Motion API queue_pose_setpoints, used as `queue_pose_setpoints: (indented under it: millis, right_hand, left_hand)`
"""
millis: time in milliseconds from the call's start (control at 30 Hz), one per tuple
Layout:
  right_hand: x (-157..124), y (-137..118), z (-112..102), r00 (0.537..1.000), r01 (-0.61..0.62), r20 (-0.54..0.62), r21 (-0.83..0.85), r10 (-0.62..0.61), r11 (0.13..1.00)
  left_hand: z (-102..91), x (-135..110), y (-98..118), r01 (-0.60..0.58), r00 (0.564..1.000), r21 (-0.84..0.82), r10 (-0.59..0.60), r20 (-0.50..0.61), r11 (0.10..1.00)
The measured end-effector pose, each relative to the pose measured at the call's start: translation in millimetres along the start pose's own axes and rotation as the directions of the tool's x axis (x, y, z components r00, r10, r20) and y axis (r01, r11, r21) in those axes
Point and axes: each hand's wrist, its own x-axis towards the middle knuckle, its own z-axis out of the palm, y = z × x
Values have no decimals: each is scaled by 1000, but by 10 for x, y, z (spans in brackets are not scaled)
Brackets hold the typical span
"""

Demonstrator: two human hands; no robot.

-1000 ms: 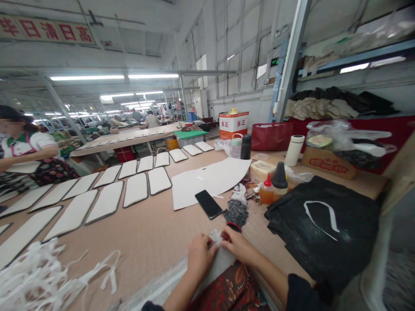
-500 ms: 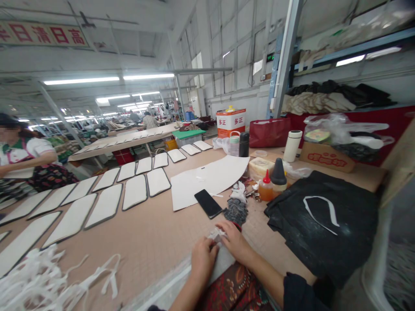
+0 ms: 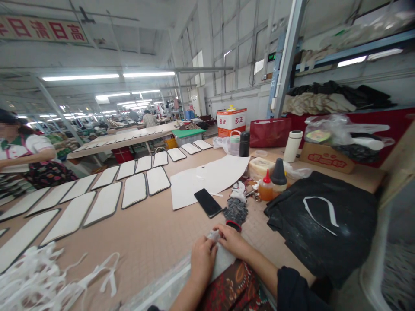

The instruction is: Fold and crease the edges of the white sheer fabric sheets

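At the near edge of the table, my left hand (image 3: 202, 255) and my right hand (image 3: 231, 240) are close together with bent fingers. Both grip a small crumpled whitish piece (image 3: 214, 235), mostly covered by the fingers; its material is unclear. A grey knitted glove (image 3: 235, 211) with a red-edged cuff lies just beyond my right hand. Past my left hand is a black phone (image 3: 208, 203), beside a large white sheet (image 3: 207, 177). The patterned fabric (image 3: 231, 289) over my lap shows beneath my wrists.
White dark-edged panels (image 3: 103, 204) lie in rows on the left, behind a heap of white strips (image 3: 35, 276). To the right are a glue bottle (image 3: 266, 190), a thermos (image 3: 293, 146) and black sheets (image 3: 324, 233). A co-worker (image 3: 29, 155) stands far left.
My hands have shifted slightly down, and my right fingers have drawn in around the whitish piece, which shows less. More of the glove's red cuff is visible.
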Motion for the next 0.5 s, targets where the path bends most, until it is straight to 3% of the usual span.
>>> queue_pose_setpoints:
  millis: [233, 500]
  right_hand:
    - [-17, -51, 1, 998, -6, -55, -150, -2, 989]
    - [61, -50, -72, 998, 11, 55, -272, 4, 962]
  left_hand:
    - [45, -63, -4, -245, 968, 329, 251, 25, 912]
    - [65, -62, -4, -277, 958, 393, 286, 37, 877]
